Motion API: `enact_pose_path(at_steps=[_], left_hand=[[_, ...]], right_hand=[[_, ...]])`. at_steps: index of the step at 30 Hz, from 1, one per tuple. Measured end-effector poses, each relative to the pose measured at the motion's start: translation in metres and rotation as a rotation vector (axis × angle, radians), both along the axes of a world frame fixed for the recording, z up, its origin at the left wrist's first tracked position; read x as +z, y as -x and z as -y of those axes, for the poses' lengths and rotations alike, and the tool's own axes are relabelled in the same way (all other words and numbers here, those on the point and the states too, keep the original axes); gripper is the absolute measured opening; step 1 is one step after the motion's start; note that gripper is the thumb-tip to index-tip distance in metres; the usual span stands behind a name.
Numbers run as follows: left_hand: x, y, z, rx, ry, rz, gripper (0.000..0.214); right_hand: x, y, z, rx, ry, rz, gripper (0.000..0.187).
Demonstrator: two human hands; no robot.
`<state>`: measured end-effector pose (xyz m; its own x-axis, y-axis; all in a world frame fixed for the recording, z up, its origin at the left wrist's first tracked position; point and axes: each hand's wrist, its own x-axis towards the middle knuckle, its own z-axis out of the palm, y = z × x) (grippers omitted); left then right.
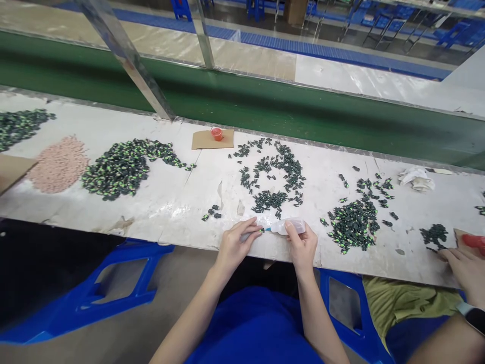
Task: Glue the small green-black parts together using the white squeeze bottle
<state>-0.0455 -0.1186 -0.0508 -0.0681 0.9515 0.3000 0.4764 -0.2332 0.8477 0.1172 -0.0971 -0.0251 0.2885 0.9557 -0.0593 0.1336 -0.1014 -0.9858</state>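
Observation:
My left hand (238, 241) pinches a small black and green part (262, 230) between thumb and fingers, just above the front of the white table. My right hand (302, 243) is closed round a translucent squeeze bottle (282, 227). The bottle lies nearly level, and its blue tip points left, at or very close to the small part. Beyond my hands are scattered small dark green pieces (270, 200) in a loose ring. A few black and green parts (212, 213) lie to the left of my left hand.
Left on the table are a black-green pile (117, 169) and a pink pile (58, 164). A red cup (216, 134) stands on cardboard at the back. To the right are another pile (354, 225), crumpled tissue (417, 178) and a co-worker's hand (464, 268).

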Motion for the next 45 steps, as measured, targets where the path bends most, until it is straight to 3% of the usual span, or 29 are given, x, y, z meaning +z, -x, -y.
enact_pose_path(at_steps=[26,34,40,45], left_hand=[[-0.001,0.0,-0.001,-0.004,-0.006,-0.004,0.025],[-0.001,0.0,-0.002,-0.023,0.02,0.022,0.026],[-0.001,0.003,-0.003,-0.018,-0.042,-0.045,0.015],[-0.008,0.005,-0.006,-0.021,-0.141,-0.126,0.011]], right_hand=[[0.002,0.001,0.001,-0.026,-0.025,-0.029,0.031],[-0.007,-0.017,-0.002,-0.23,-0.148,-0.243,0.032],[-0.004,-0.04,-0.025,-0.201,-0.245,-0.062,0.05],[-0.007,-0.046,-0.04,-0.161,-0.133,0.117,0.057]])
